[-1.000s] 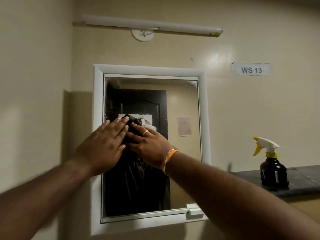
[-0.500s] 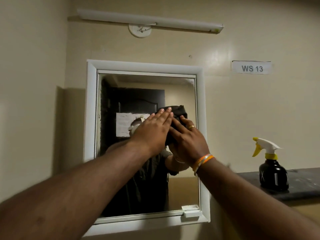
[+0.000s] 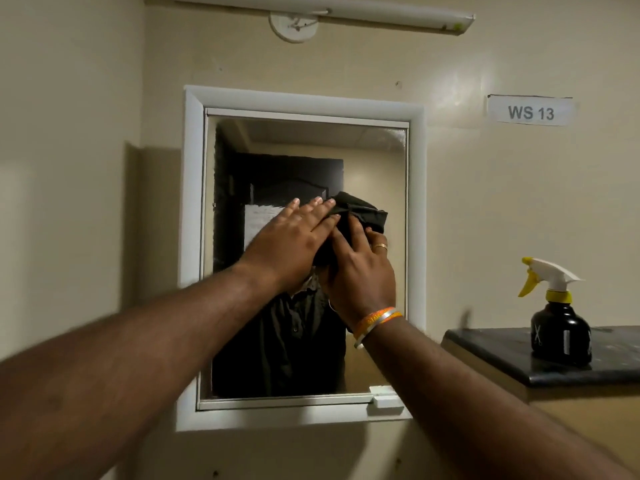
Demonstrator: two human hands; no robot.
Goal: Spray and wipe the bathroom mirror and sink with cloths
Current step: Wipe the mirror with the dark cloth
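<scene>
A dark cloth (image 3: 360, 216) is pressed flat against the mirror (image 3: 374, 161), right of centre at mid-height. It is bunched rather than spread, probably so pressure is concentrated on a small patch.

The left hand (image 3: 294, 240) is laid over the cloth's left part with fingers straight and together; nothing is gripped, the palm is used purely as a pressing pad. The right hand (image 3: 360, 271) is set just beside and partly under it, fingers extended up onto the cloth's lower edge. Slight curl is seen at the ringed finger, but whether the cloth is pinched there cannot be told; it reads as a flat press. Two hands are stacked on one cloth, presumably so more force is applied and the wad is kept from slipping on wet glass.

The spray bottle (image 3: 557, 327) is parked upright on the dark counter (image 3: 485, 355) to the right, well apart from the mirror but within reach, likely so re-spraying is quick. It is untouched.

Step in hand is judged to be mirror wiping. A hazy patch is seen in the glass's upper right corner (image 3: 394, 136), so upper coverage is probably incomplete. No sink is in view; that part is taken as outstanding.
</scene>
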